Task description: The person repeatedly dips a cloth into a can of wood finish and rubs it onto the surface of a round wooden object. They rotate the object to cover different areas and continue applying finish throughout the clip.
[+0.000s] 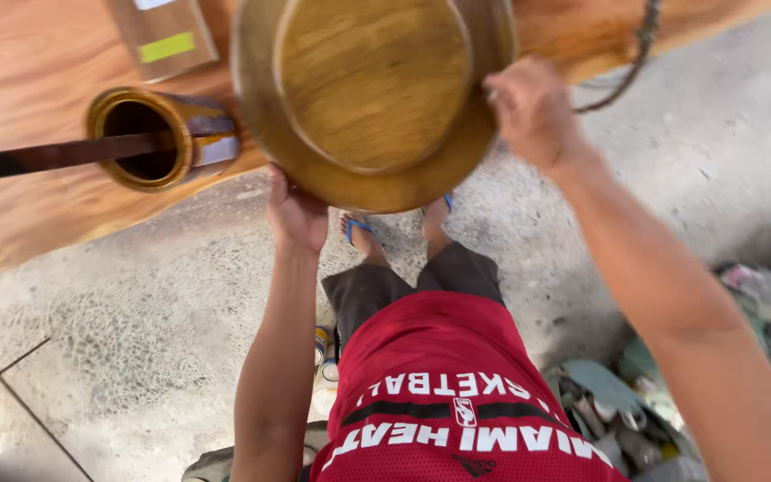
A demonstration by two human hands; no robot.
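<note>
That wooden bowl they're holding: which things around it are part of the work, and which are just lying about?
In use:
- wooden bowl, turned bottom-up, held by left hand and right hand
- open tin with a stir stick in it
- wooden slab beneath them

Lying about:
- cardboard box
- cord
- clutter of cans and bottles on the floor

Glossy varnished wooden bowl (pixel 372 89); smooth, shiny wood slab (pixel 29 71) beneath it; metal can (pixel 162 138) smeared with finish; rough, matt concrete floor (pixel 136 312).
</note>
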